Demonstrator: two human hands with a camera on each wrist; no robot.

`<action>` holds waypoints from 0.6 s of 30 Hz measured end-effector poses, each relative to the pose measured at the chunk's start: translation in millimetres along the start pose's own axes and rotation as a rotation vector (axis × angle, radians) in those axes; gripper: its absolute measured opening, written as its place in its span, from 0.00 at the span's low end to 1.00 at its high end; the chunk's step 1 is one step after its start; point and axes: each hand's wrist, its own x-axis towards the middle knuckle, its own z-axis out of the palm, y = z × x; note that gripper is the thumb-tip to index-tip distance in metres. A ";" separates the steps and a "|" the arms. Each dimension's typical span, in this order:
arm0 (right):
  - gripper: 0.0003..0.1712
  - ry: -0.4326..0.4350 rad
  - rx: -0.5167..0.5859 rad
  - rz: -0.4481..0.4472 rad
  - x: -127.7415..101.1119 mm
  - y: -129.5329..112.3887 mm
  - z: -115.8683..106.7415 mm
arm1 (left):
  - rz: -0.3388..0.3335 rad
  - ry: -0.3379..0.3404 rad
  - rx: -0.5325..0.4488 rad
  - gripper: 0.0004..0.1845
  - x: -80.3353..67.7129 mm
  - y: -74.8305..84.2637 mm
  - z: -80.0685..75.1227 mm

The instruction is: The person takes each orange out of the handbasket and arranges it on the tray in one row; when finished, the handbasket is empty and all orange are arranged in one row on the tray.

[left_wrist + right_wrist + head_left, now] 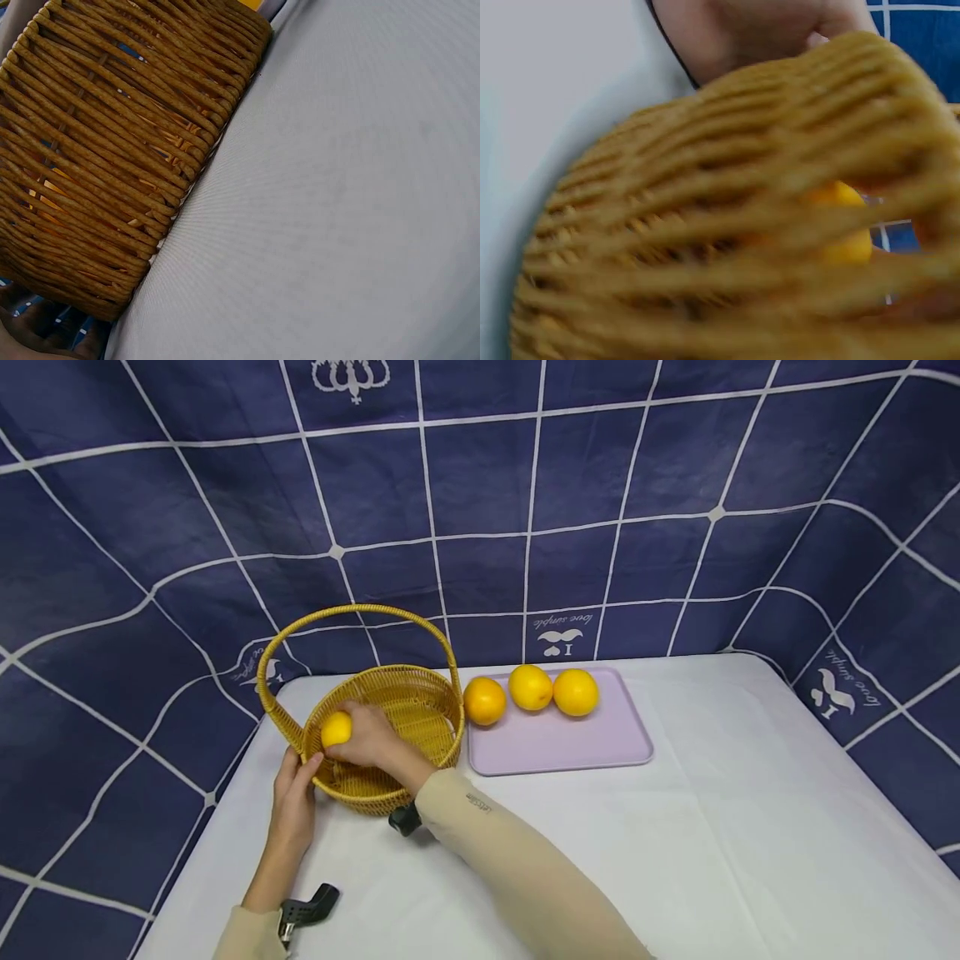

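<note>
A golden woven basket (420, 710) with a tall arched handle stands on the left part of the table. My left hand (291, 806) grips its left side near the foot of the handle, thumb at the rim. Inside the basket, at its left wall, my right hand (369, 737) holds an orange (337, 728). Through the gaps of the weave, the right wrist view shows part of that orange (850, 232). The basket's outer wall (120, 135) fills the left of the left wrist view.
A pale purple tray (562, 747) lies right beside the basket, with three oranges (575, 692) along its back edge. White cloth (720, 827) covers the table. Behind it hangs a dark blue curtain (480, 485) with white grid lines.
</note>
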 end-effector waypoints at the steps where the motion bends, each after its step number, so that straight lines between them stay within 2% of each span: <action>1: 0.42 0.008 0.003 -0.002 0.8 -0.5 2.0 | 0.001 0.004 -0.001 0.29 0.3 0.6 -0.6; 10: 0.40 0.034 0.021 -0.009 -6.6 3.9 5.4 | -0.024 0.018 0.004 0.29 -3.5 -0.8 0.3; 18: 0.40 0.060 0.024 -0.118 -29.7 11.7 -16.1 | 0.001 0.019 0.028 0.27 -0.8 0.5 3.1</action>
